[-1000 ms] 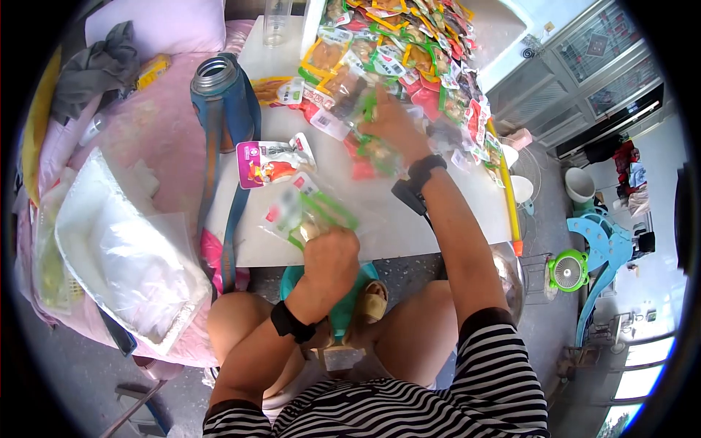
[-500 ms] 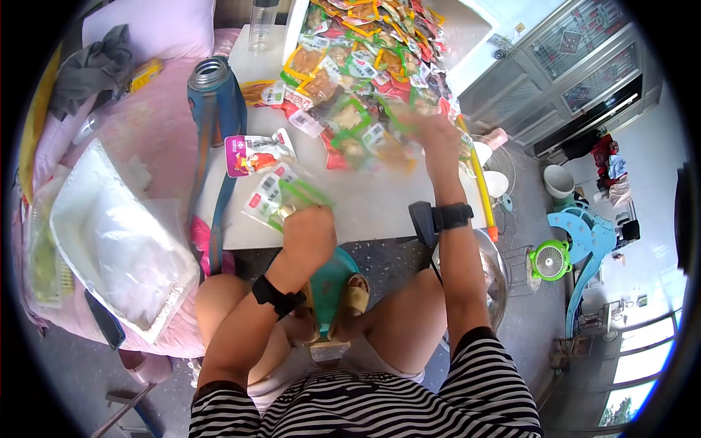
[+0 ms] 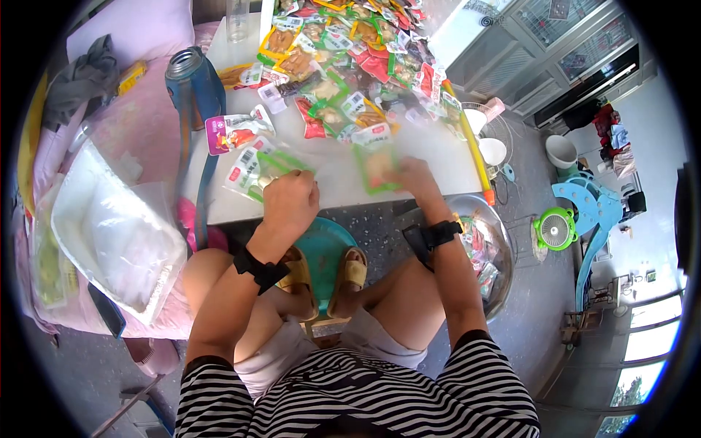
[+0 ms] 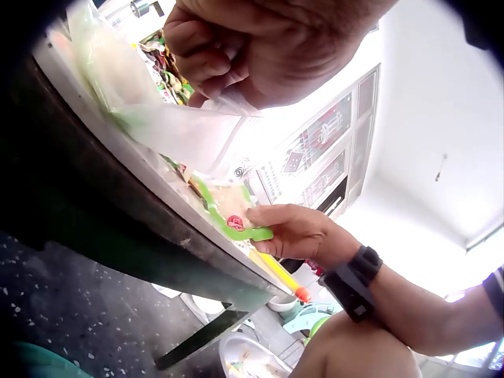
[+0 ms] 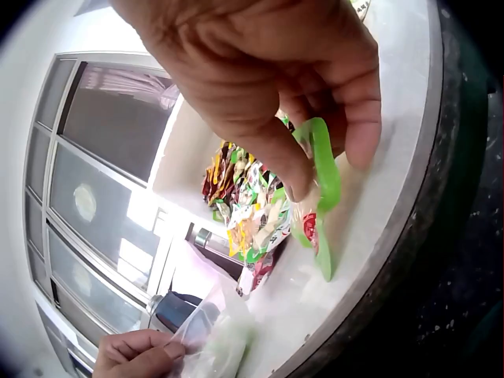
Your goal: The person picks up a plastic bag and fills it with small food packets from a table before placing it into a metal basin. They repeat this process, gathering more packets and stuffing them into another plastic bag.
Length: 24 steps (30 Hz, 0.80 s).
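Bed (image 3: 139, 139), pink, qty 1, down left of head frame. Table (image 3: 336, 196), white, qty 1, ctr to upper ctr. Pile of pkts (image 3: 350, 44) across upper ctr, overlapping, too many to count; yellow, green & red edging. Foam box (image 3: 79, 191), white, qty 1, lower left, lying on bed w/ clear plastic (image 3: 117, 255) inside. Metal basin (image 3: 509, 255), qty 1, right of ctr, w/ small pkts (image 3: 482, 252) inside, count unclear. Teal tub (image 3: 321, 252), qty 1, below ctr, partly under table edge, betw. 2 sandals (image 3: 298, 279). Blue flask (image 3: 197, 82), qty 1, upper left, upright, mouth open, strap hanging down. Clear bottle (image 3: 236, 22), qty 1, at top edge, left of pile.

Hands, 2 total. L hand (image 3: 290, 197), just left of ctr: fingers curled in, grasping 1 clear bag (image 3: 252, 169) w/ green edging & red label; edge pinched betw. thumb & index, per right wrist view. R hand (image 3: 416, 179), right of ctr, bit blurred: thumb one side, fingers other, pinching 1 green-edged pkt (image 3: 377, 164) by edge; opening only pkt-thick.

Purple pkt (image 3: 237, 133), qty 1, flat on table left of ctr, near clear bag. Black wristbands (image 3: 259, 272), 2, one per arm.
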Each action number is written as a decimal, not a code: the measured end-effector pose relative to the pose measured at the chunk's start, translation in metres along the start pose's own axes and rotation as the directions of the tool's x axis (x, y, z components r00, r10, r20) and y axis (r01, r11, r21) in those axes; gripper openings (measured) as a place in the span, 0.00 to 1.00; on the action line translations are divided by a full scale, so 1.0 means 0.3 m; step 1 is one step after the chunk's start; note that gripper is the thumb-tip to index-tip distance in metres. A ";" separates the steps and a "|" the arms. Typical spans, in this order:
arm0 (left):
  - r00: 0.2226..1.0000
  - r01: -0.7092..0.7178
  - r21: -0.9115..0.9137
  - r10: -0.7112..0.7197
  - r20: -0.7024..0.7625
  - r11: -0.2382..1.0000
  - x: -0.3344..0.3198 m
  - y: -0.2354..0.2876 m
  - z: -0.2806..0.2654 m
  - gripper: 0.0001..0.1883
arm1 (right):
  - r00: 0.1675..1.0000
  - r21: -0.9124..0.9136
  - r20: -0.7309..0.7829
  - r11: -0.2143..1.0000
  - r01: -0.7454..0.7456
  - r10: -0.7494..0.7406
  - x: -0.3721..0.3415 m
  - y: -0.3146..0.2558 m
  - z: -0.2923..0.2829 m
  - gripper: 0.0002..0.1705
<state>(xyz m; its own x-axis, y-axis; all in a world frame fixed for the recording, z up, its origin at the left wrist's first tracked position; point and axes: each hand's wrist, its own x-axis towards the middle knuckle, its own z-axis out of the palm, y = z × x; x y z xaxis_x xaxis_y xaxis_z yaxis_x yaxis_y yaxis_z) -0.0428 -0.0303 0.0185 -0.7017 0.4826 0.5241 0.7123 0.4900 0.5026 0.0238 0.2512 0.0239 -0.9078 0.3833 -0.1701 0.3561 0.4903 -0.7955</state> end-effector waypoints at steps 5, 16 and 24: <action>1.000 0.014 -0.007 -0.014 -0.023 1.000 0.011 0.003 -0.006 0.07 | 0.985 0.502 -0.018 0.851 0.158 -0.172 -0.082 -0.102 -0.009 0.08; 0.999 -0.026 0.064 0.024 0.029 0.998 -0.010 0.020 -0.005 0.05 | 0.943 0.562 0.316 0.821 -0.100 -0.102 -0.133 -0.114 0.026 0.08; 0.988 -0.155 0.216 0.153 0.026 0.964 -0.030 0.052 -0.014 0.03 | 0.947 0.765 0.301 0.622 -0.167 -0.115 -0.067 -0.162 0.239 0.12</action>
<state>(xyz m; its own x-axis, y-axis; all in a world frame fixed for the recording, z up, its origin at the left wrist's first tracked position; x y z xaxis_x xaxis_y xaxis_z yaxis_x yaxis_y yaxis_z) -0.0253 -0.0302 0.0245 -0.5847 0.5706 0.5767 0.7922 0.5547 0.2545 0.0089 0.1634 0.0243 -0.9670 0.0713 -0.2447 0.2042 -0.3576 -0.9113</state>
